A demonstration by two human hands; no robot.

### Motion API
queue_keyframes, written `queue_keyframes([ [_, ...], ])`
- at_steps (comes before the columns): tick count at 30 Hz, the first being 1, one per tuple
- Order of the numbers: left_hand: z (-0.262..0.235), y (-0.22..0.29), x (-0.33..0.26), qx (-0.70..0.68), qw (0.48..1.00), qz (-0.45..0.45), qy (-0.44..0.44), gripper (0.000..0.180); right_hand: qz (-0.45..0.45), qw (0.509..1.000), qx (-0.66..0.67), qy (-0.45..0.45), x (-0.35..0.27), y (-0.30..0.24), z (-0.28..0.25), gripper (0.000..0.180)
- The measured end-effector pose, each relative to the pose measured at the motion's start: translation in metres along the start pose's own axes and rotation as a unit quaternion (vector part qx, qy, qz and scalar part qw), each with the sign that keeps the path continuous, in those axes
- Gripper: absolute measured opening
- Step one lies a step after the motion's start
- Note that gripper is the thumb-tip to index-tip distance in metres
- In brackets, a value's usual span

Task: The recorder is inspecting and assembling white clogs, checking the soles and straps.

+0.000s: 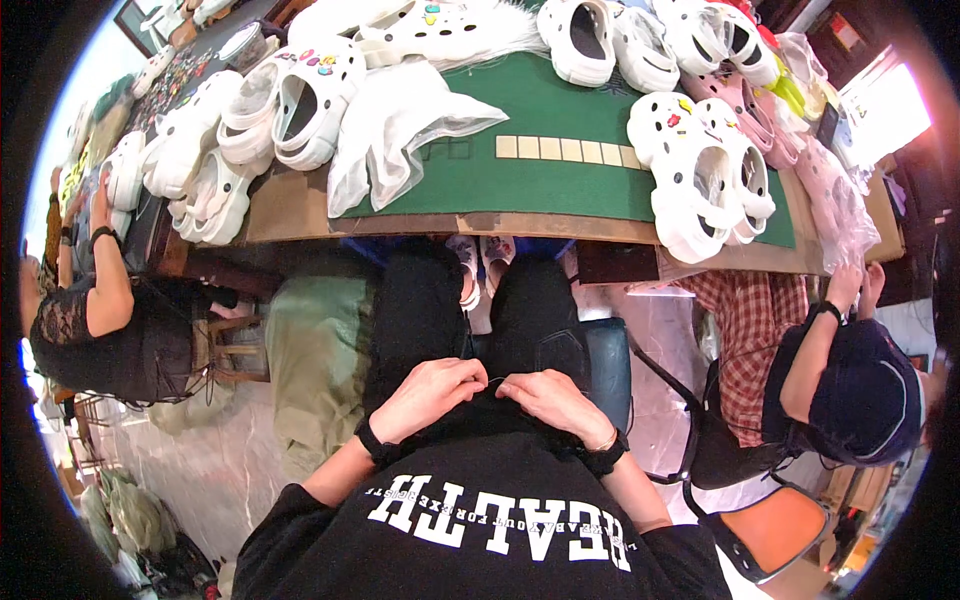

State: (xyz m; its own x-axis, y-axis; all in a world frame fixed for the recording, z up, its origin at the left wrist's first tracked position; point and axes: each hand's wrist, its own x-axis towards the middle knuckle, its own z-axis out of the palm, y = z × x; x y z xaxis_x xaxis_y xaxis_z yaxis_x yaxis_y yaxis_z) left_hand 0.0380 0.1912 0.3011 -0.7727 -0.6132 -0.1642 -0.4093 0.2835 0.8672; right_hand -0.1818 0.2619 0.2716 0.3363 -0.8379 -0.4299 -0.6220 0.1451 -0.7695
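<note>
Both hands are close together over my lap, in front of the black shirt. My left hand (432,394) is closed, its thumb and fingertips pinched together. Just to its right, my right hand (553,402) is also closed, with its fingertips turned toward the left. A thin pale strand (493,382) shows in the small gap and seems to run between the two pinches. Whether it is thread or wire is too fine to tell. Neither hand touches the table or the shoes on it.
Ahead is a table with a green mat (470,200). White clogs with charms (690,170), a clear plastic bag (395,130) and a row of cream squares (570,150) lie on it. One person (110,320) sits at left, another (800,370) at right, near an orange-seated chair (775,530).
</note>
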Motion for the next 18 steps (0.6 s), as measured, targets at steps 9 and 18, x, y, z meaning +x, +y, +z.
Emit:
queue_keyframes([
  [9,0.013,0.009,-0.012,0.007,0.998,-0.048,0.044,0.008,-0.089,0.996,-0.028,0.009,0.009,-0.001,0.014,0.033],
  [18,0.033,0.031,-0.013,0.007,0.991,-0.121,0.064,0.01,-0.188,0.979,-0.032,0.07,-0.003,0.011,0.021,0.033],
])
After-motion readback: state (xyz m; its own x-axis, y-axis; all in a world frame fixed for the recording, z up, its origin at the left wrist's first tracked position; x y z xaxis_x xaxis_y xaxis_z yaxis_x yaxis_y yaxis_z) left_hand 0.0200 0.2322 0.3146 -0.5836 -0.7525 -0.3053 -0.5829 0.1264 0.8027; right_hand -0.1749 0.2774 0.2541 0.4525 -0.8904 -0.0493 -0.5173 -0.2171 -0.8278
